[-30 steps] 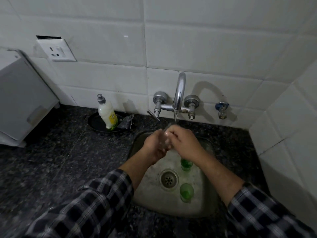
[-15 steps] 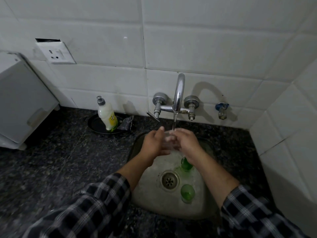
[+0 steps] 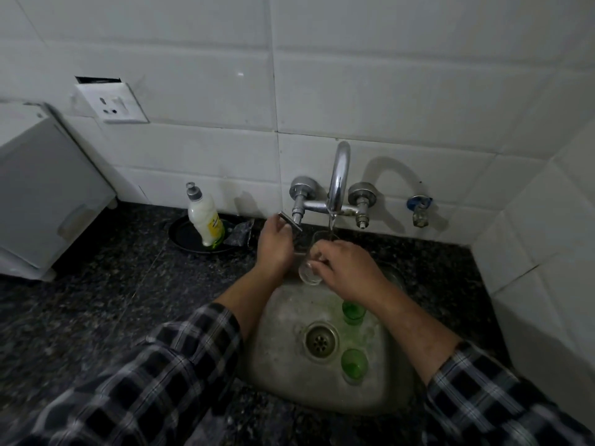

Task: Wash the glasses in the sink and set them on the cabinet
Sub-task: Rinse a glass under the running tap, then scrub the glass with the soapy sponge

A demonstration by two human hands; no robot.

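Under the running faucet (image 3: 338, 175), right hand (image 3: 346, 272) grips a clear glass (image 3: 310, 268); left hand (image 3: 275, 244) pinches the tap lever (image 3: 289, 221).

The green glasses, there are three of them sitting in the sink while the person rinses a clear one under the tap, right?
Not quite. The head view shows only two green glasses in the sink, not three. The rest is right: the right hand holds a clear glass under the tap.
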